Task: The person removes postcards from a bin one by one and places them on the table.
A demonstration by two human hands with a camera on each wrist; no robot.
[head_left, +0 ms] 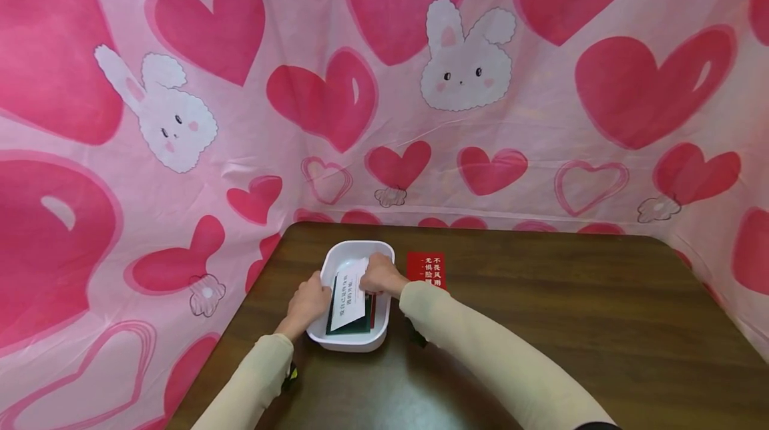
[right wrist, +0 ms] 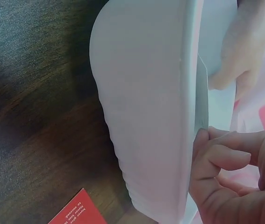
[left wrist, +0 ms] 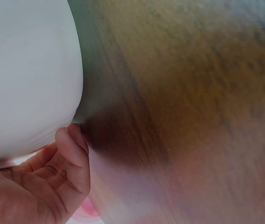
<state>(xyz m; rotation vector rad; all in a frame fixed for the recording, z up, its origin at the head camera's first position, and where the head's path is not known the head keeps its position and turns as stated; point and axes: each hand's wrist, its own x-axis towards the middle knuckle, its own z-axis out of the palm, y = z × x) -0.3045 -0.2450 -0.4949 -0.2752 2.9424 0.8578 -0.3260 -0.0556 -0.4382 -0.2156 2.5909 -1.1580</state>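
A white plastic basin (head_left: 354, 346) stands on the table. My left hand (head_left: 308, 303) holds its left side, with the thumb over the rim and curled fingers (left wrist: 71, 151) against the outer wall. Inside lies a small stack: a white card (head_left: 350, 306) printed with dark characters on top, a dark green card (head_left: 356, 328) beneath, and a bit of red at its right edge. Reaching over the right rim, my right hand (head_left: 380, 274) pinches the white card by its edge between thumb and finger. The lower cards are mostly covered.
On the brown wooden table (head_left: 541, 303), a red card (head_left: 426, 266) with white characters lies right of the basin, partly behind my right forearm. A pink cloth (head_left: 252, 116) with hearts and rabbits hangs behind the table and along its left side.
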